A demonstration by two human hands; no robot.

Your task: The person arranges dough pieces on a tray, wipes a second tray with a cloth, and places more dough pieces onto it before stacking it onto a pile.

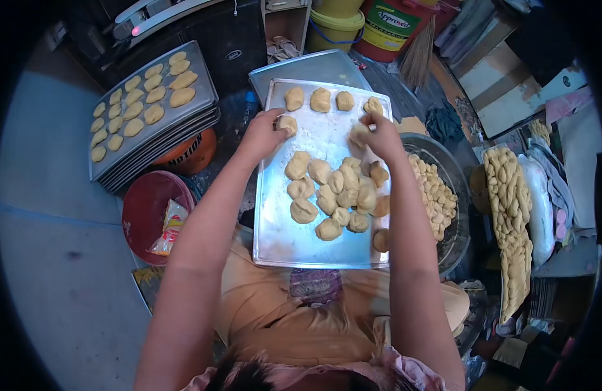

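A metal baking tray (275,241) rests across my lap. My left hand (267,133) is at its left edge, thumb and fingers closed on a dough piece (288,125). Over the right side, my right hand (381,135) grips another dough piece (359,135), partly hidden by the fingers. Along the far edge sits a row of dough pieces, one a round lump (320,100). Several more, such as a dough ball (304,210), crowd together on the near half. My right forearm covers part of the tray's right edge.
On the left, stacked trays (206,98) carry flattened dough pieces above an orange container (190,153). A red bucket (135,215) holds a plastic packet (172,225). At right are a dark basin (460,195) of dough lumps and a long board of dough (509,215). Margarine tubs (395,29) stand behind.
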